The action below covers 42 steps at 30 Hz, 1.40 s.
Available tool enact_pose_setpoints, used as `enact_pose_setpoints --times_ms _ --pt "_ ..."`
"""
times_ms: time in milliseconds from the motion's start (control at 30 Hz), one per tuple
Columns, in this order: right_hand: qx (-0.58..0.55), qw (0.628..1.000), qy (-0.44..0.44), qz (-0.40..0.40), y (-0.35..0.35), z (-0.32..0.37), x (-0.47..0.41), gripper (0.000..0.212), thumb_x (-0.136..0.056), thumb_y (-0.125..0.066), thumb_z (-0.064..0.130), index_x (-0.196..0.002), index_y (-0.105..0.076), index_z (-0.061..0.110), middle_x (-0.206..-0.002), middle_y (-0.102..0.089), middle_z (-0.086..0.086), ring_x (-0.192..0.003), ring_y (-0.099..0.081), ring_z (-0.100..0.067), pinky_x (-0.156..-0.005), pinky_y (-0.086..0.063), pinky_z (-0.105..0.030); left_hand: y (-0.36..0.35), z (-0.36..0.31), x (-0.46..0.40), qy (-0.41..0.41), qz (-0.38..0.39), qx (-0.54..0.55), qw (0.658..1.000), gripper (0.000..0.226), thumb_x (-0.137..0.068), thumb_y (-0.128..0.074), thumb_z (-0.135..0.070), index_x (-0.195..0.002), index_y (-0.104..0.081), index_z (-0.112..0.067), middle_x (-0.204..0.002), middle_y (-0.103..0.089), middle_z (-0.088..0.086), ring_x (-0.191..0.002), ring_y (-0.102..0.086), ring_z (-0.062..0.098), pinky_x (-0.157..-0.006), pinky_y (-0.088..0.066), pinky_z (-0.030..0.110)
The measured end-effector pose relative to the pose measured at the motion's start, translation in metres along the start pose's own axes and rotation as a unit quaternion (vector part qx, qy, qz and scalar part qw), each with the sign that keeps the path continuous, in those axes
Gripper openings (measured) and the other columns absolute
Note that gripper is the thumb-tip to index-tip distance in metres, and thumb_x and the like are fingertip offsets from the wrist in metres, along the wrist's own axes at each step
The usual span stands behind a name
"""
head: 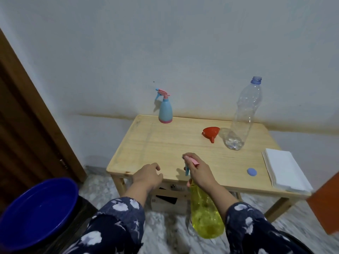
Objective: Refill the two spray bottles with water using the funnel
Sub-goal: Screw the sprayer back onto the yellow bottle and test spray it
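Right hand [199,172] gripped yellow spray bottle [205,215] by its pink head, off the table [146,143] edge, probably to unscrew it; left hand [148,176] loose, empty; funnel [211,132] beside clear bottle [242,116]

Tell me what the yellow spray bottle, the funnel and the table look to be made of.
Yellow spray bottle: translucent plastic, glossy; light passes through its body.
Funnel: opaque red plastic, smooth with a slight sheen, probably moulded.
Table: pale wood, matt; grain lines run across the top, though a wood-look veneer cannot be ruled out.
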State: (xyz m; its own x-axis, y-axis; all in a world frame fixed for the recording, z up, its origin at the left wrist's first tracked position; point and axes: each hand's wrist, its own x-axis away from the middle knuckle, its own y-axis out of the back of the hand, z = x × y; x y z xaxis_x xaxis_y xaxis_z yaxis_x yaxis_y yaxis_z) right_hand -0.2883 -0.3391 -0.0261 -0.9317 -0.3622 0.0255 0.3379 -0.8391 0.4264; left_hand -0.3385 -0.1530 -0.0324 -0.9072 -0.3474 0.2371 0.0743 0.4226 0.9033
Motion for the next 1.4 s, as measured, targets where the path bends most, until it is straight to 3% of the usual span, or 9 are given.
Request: enact_pose_setpoints --times_ms 133,333,500,633,767,867,1033,1200,1400 --pt "-0.049 0.998 0.021 -0.029 0.001 0.012 -0.019 0.021 -0.095 -0.047 0.045 -0.110 -0.059 0.037 -0.101 -0.062 0.010 -0.091 -0.065 -0.018 -0.061 -0.060 -0.048 0.006 -0.008 -0.007 -0.014 -0.004 0.010 1.000 0.033 -0.093 -0.044 -0.045 -0.122 -0.053 -0.031 -0.109 -0.062 -0.008 -0.097 -0.060 0.018 -0.082 -0.053 0.034" --pt "-0.086 0.991 0.080 -0.060 0.011 0.060 -0.061 0.030 -0.098 -0.044 0.042 -0.123 -0.052 0.028 -0.112 -0.057 0.001 -0.074 -0.069 -0.028 -0.061 -0.056 -0.034 0.029 -0.033 -0.026 -0.062 0.052 0.134 0.988 0.063 -0.089 -0.024 -0.075 -0.120 -0.058 -0.031 -0.112 -0.064 -0.004 -0.104 -0.059 0.019 -0.086 -0.047 0.034" --pt "-0.115 0.986 0.092 -0.074 0.016 0.096 -0.105 0.030 -0.099 -0.043 0.041 -0.125 -0.050 0.029 -0.104 -0.054 -0.005 -0.063 -0.068 -0.039 -0.058 -0.054 -0.038 0.041 -0.046 -0.050 -0.133 0.107 0.280 0.945 0.079 -0.077 -0.064 -0.065 -0.142 -0.044 -0.026 -0.131 -0.054 -0.001 -0.124 -0.051 0.018 -0.102 -0.041 0.030" --pt "-0.125 0.979 0.130 -0.092 0.014 0.113 -0.139 0.033 -0.098 -0.045 0.039 -0.130 -0.047 0.028 -0.121 -0.052 -0.004 -0.080 -0.068 -0.036 -0.066 -0.060 -0.043 0.042 -0.044 -0.086 -0.151 0.085 0.289 0.942 0.093 -0.062 -0.083 -0.056 -0.140 -0.043 -0.024 -0.137 -0.053 0.001 -0.125 -0.051 0.017 -0.104 -0.044 0.036" --pt "-0.060 0.994 0.076 -0.055 0.017 0.107 -0.170 0.081 -0.083 -0.062 0.054 -0.149 -0.019 0.034 -0.138 -0.042 0.018 -0.120 -0.053 -0.014 -0.102 -0.045 -0.036 0.053 -0.042 -0.121 -0.144 0.016 0.294 0.945 0.087 -0.059 -0.086 -0.054 -0.133 -0.050 -0.025 -0.126 -0.058 0.000 -0.116 -0.056 0.017 -0.099 -0.048 0.037" --pt "0.036 0.998 -0.042 -0.031 0.020 0.086 -0.184 0.112 -0.058 -0.072 0.072 -0.147 -0.025 0.025 -0.141 -0.048 0.004 -0.123 -0.052 -0.019 -0.102 -0.045 -0.041 0.057 -0.045 -0.142 -0.136 -0.018 0.278 0.951 0.086 -0.059 -0.084 -0.057 -0.132 -0.049 -0.028 -0.126 -0.059 -0.004 -0.115 -0.056 0.016 -0.095 -0.049 0.036" --pt "0.063 0.989 -0.114 -0.072 0.017 0.054 -0.199 0.078 -0.066 -0.079 0.053 -0.127 -0.045 0.017 -0.107 -0.063 -0.004 -0.085 -0.057 -0.019 -0.067 -0.047 -0.032 0.049 -0.063 -0.176 -0.113 -0.072 0.264 0.955 0.091 -0.056 -0.081 -0.062 -0.134 -0.045 -0.032 -0.125 -0.060 -0.006 -0.112 -0.059 0.018 -0.089 -0.051 0.036" --pt "0.033 0.990 -0.090 -0.104 0.033 0.037 -0.240 0.067 -0.068 -0.084 0.035 -0.125 -0.055 0.016 -0.100 -0.065 -0.004 -0.085 -0.062 -0.022 -0.078 -0.053 -0.039 0.040 -0.086 -0.211 -0.145 -0.056 0.313 0.937 0.071 -0.070 -0.084 -0.038 -0.129 -0.050 -0.022 -0.109 -0.058 -0.007 -0.107 -0.059 0.018 -0.087 -0.049 0.032" --pt "-0.003 0.993 -0.082 -0.084 0.049 0.006 -0.302 0.065 -0.071 -0.082 0.018 -0.126 -0.047 0.015 -0.122 -0.062 -0.007 -0.108 -0.062 -0.023 -0.094 -0.050 -0.046 0.024 -0.104 -0.277 -0.135 -0.053 0.329 0.933 0.054 -0.078 -0.078 -0.025 -0.124 -0.048 -0.026 -0.107 -0.058 -0.011 -0.100 -0.059 0.013 -0.083 -0.047 0.030"
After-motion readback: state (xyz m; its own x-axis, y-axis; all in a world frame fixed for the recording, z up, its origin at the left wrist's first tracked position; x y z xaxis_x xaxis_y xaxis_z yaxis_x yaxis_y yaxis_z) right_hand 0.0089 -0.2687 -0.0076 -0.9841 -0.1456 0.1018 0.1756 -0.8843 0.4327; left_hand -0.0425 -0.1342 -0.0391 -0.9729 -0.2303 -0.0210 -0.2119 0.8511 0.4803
